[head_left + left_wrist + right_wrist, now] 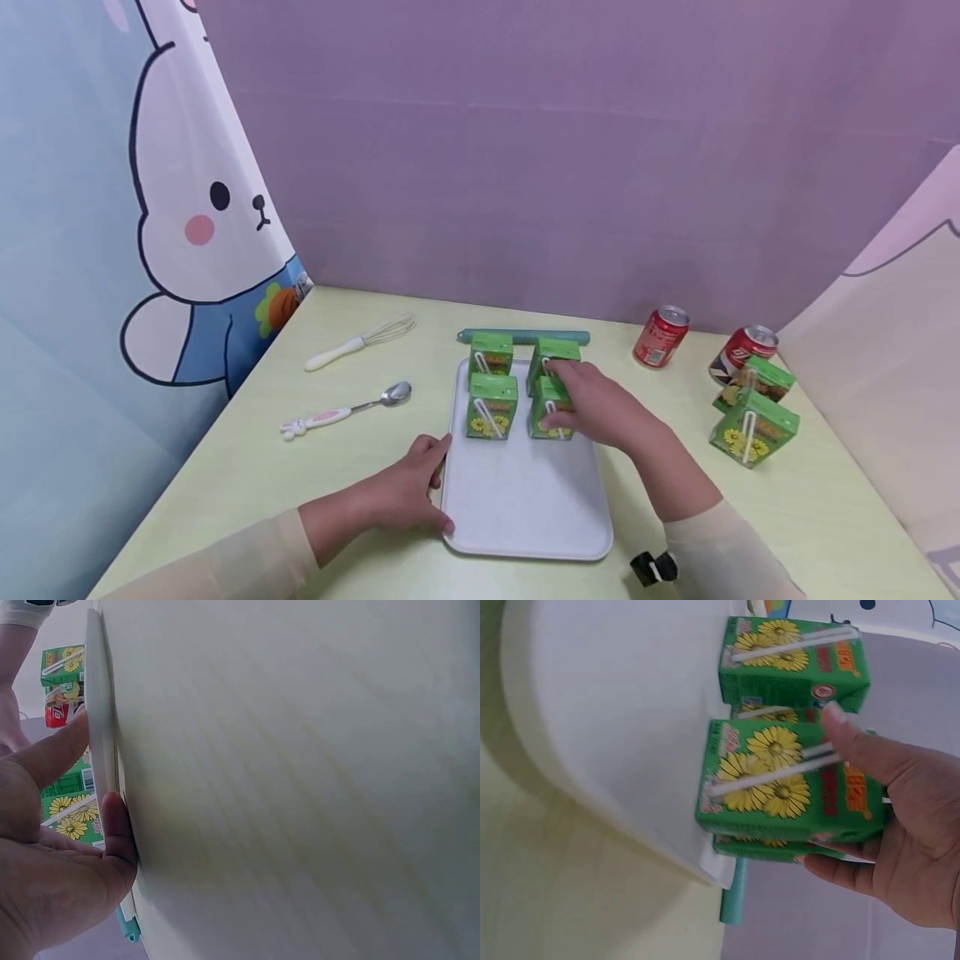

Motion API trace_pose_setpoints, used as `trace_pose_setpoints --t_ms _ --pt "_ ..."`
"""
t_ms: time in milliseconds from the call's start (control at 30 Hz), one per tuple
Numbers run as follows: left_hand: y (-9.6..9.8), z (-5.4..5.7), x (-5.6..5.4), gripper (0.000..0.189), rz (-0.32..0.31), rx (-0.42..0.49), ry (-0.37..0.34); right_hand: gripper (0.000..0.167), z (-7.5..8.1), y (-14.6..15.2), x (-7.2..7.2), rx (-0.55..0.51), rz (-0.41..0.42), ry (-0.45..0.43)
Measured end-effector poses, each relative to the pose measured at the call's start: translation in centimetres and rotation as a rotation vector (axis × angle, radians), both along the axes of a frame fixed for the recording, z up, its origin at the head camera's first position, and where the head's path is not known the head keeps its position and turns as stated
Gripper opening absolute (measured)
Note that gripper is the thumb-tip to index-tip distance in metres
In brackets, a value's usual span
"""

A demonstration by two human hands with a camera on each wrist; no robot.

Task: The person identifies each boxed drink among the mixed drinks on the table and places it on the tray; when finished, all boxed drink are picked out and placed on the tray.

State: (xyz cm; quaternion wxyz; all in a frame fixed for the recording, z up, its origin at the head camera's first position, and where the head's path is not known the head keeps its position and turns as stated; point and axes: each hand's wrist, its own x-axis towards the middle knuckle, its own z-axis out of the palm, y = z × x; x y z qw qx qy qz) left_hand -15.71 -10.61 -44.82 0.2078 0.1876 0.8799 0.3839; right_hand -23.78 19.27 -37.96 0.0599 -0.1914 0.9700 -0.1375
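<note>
Several green drink cartons (491, 407) with yellow flowers and white straws stand in two columns on the far half of a white tray (525, 508). My right hand (600, 404) grips the near right drink carton (772, 776), with the thumb on its straw side and fingers round its side. That carton stands upright at the tray surface; whether it is lifted I cannot tell. At the tray's left edge, my left hand (408, 492) holds the rim (97, 712) between thumb and fingers.
Two more green cartons (753, 429) and two red cans (662, 337) stand on the right of the table. A whisk (360, 342) and a rabbit-handled spoon (345, 412) lie on the left. Behind the tray lies a teal stick (525, 336). A small black object (654, 568) is near my right sleeve.
</note>
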Motion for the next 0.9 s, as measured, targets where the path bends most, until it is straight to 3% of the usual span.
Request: trace_pose_setpoints --t_ms 333,533,700,900 --pt "-0.1 -0.1 0.1 0.123 0.0 -0.014 0.012 0.081 3.1 6.2 1.1 -0.045 -0.078 0.122" --pt "-0.2 -0.2 0.0 0.123 0.001 -0.019 0.008 0.086 4.5 11.2 2.1 -0.03 -0.173 0.152" --pt "-0.1 -0.4 -0.1 0.123 0.003 -0.038 0.01 0.087 4.3 16.0 2.8 0.004 -0.254 0.181" --pt "0.0 -0.5 -0.1 0.123 -0.001 -0.039 0.019 0.093 3.1 21.1 3.6 0.078 -0.382 0.097"
